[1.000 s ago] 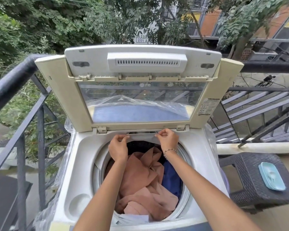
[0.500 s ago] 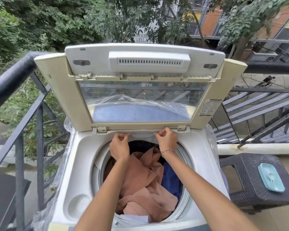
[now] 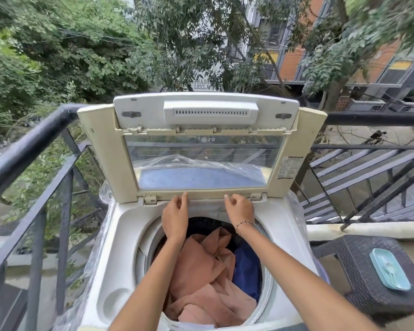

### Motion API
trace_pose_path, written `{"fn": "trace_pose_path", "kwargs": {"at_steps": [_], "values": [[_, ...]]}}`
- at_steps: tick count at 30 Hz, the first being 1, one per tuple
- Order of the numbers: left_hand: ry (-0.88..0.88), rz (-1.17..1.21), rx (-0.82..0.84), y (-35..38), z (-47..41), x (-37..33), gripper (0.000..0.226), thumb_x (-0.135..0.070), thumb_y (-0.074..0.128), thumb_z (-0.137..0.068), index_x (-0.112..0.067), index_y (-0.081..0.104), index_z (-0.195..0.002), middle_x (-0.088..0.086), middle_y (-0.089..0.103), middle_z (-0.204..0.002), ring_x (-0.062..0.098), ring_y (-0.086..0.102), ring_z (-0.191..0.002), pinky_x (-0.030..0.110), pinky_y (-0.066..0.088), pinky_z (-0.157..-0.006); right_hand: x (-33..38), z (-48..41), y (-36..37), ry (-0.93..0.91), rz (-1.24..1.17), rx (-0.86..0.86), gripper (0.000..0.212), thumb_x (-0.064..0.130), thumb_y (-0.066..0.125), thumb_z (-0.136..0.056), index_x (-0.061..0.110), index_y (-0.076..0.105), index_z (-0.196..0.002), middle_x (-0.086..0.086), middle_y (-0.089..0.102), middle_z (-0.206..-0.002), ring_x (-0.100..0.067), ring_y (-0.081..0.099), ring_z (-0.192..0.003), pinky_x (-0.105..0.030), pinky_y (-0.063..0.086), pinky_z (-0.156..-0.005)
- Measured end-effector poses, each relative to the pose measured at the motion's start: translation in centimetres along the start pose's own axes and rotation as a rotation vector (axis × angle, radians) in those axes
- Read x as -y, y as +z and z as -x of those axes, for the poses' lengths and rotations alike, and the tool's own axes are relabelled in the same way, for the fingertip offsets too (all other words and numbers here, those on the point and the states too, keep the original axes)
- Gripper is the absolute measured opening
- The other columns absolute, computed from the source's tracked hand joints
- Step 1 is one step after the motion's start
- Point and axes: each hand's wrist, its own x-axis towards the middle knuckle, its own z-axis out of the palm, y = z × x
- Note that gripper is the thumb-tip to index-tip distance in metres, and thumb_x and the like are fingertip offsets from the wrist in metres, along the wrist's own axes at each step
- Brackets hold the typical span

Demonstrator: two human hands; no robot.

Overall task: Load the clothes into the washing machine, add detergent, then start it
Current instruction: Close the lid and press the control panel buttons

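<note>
Clothes: a peach-coloured garment (image 3: 201,278) lies heaped in the drum of the washing machine (image 3: 120,235), with a dark blue piece (image 3: 246,268) tucked against its right side and a strip of white cloth (image 3: 191,327) showing at the near rim.
Machine: a top-loader on a balcony, its sides wrapped in clear plastic — the lid (image 3: 201,144) stands folded up and open, its window showing more plastic sheet behind.
Left hand: the left hand (image 3: 176,217) reaches over the drum to the back edge of the opening, fingers loosely extended, the fingertips (image 3: 185,195) at the base of the lid; it grips nothing.
Right hand: the right hand (image 3: 240,209), a beaded bracelet (image 3: 244,223) on the wrist, hovers at the same back edge with fingers curled loosely inward; it holds nothing visible.
Right of the machine: a dark wicker stool (image 3: 368,271) carries a pale blue lidded box (image 3: 390,272).
Surroundings: a black metal railing (image 3: 34,144) frames the balcony — trees and an orange-and-grey building rise beyond.
</note>
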Motion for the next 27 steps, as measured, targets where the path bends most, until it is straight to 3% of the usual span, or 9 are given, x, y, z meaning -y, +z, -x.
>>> {"fn": "trace_pose_path", "kwargs": {"at_steps": [4, 6, 10, 12, 14, 17, 21, 24, 27], "values": [[0.216, 0.077, -0.005, -1.9, 0.5, -3.8, 0.019, -0.036, 0.047, -0.097, -0.022, 0.056, -0.088, -0.003, 0.071, -0.080, 0.017, 0.065, -0.076, 0.037, 0.049, -0.072, 1.9, 0.8, -2.3, -0.105, 0.010, -0.004, 0.062, 0.048, 0.027, -0.098, 0.005, 0.063, -0.072, -0.010, 0.068, -0.068, -0.025, 0.063, -0.066, -0.033, 0.050, -0.065], [0.365, 0.060, -0.027, -2.8, 0.5, -6.0, 0.009, -0.031, 0.048, -0.097, -0.025, 0.055, -0.096, -0.005, 0.069, -0.085, 0.013, 0.064, -0.080, 0.033, 0.050, -0.070, 3.2, 0.8, -3.7, -0.206, -0.006, -0.057, 0.053, 0.044, 0.030, -0.099, 0.007, 0.062, -0.077, -0.007, 0.068, -0.070, -0.023, 0.061, -0.068, -0.033, 0.049, -0.064], [0.766, 0.006, -0.192, -5.2, 0.2, -11.4, 0.013, -0.018, 0.053, -0.094, -0.012, 0.061, -0.102, -0.002, 0.064, -0.089, 0.015, 0.058, -0.085, 0.028, 0.048, -0.076, 7.1, 1.1, -7.4, -0.554, -0.103, -0.236, 0.026, 0.024, 0.043, -0.098, 0.008, 0.058, -0.085, -0.005, 0.060, -0.073, -0.019, 0.055, -0.065, -0.031, 0.043, -0.059], [0.970, -0.081, -0.310, -6.4, -0.4, -14.2, 0.015, -0.014, 0.054, -0.092, -0.007, 0.063, -0.101, 0.004, 0.066, -0.092, 0.020, 0.057, -0.087, 0.026, 0.045, -0.080, 9.3, 0.9, -9.6, -0.740, -0.100, -0.360, 0.014, 0.014, 0.048, -0.096, 0.005, 0.060, -0.092, -0.006, 0.062, -0.080, -0.015, 0.056, -0.071, -0.022, 0.045, -0.066], [1.067, -0.152, -0.392, -7.4, -1.3, -16.8, 0.016, -0.014, 0.053, -0.091, -0.007, 0.062, -0.101, 0.005, 0.065, -0.094, 0.023, 0.057, -0.090, 0.031, 0.047, -0.082, 11.4, 0.4, -11.6, -0.878, -0.060, -0.499, 0.011, 0.007, 0.052, -0.092, 0.003, 0.061, -0.096, -0.008, 0.063, -0.087, -0.016, 0.056, -0.079, -0.016, 0.041, -0.076], [1.060, -0.240, -0.412, -8.5, -2.7, -19.6, 0.025, -0.025, 0.050, -0.093, -0.008, 0.059, -0.110, 0.007, 0.061, -0.108, 0.024, 0.054, -0.104, 0.033, 0.042, -0.094, 13.9, -0.7, -14.2, -0.942, 0.029, -0.619, 0.016, 0.006, 0.052, -0.091, 0.001, 0.063, -0.102, -0.011, 0.064, -0.095, -0.020, 0.058, -0.089, -0.023, 0.046, -0.084], [0.900, -0.436, -0.253, -8.8, -4.9, -21.4, 0.046, -0.043, 0.038, -0.099, -0.010, 0.051, -0.128, 0.008, 0.051, -0.134, 0.023, 0.043, -0.129, 0.044, 0.029, -0.113, 15.8, -2.2, -16.7, -0.907, 0.121, -0.588, 0.025, 0.010, 0.047, -0.094, 0.001, 0.060, -0.114, -0.013, 0.063, -0.110, -0.023, 0.056, -0.107, -0.021, 0.038, -0.097], [0.811, -0.492, -0.171, -8.7, -5.7, -21.8, 0.050, -0.045, 0.030, -0.101, -0.009, 0.052, -0.128, 0.009, 0.056, -0.131, 0.024, 0.048, -0.126, 0.046, 0.024, -0.117, 16.4, -2.9, -17.3, -0.859, 0.146, -0.471, 0.032, 0.016, 0.042, -0.097, 0.000, 0.057, -0.121, -0.014, 0.062, -0.118, -0.023, 0.056, -0.111, -0.026, 0.042, -0.099], [0.816, -0.515, -0.198, -8.8, -5.6, -21.7, 0.047, -0.043, 0.029, -0.101, -0.009, 0.059, -0.112, 0.010, 0.064, -0.114, 0.025, 0.056, -0.110, 0.042, 0.035, -0.107, 16.5, -3.1, -17.5, -0.773, 0.150, -0.374, 0.031, 0.021, 0.040, -0.099, 0.005, 0.061, -0.114, -0.011, 0.064, -0.109, -0.020, 0.058, -0.100, -0.027, 0.047, -0.089]]}}
